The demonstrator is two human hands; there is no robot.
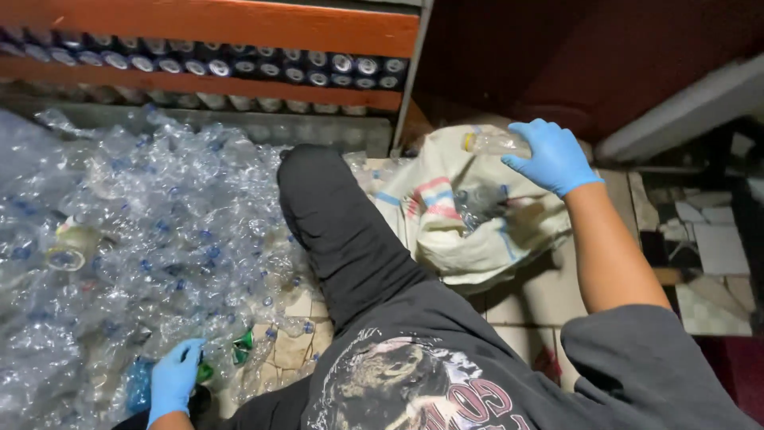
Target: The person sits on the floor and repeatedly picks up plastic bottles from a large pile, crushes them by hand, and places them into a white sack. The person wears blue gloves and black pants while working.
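Your right hand in its blue glove (551,156) is closed around a clear plastic bottle with a pale yellowish cap (494,143), fingers wrapped over its far end, holding it sideways just above the open mouth of a cream woven sack with red and blue stripes (469,231). The sack slumps on the tiled floor (525,306) to the right of your raised knee in dark trousers (338,227). Your left hand, also gloved in blue (173,381), reaches down at the near left with fingers loosely curled at the edge of a big heap of crushed clear plastic bottles (151,239) (whether it grips one, you cannot tell). A green bottle scrap (243,344) lies just beside it. On the far side, an orange-framed rack of cans (239,68) runs across.
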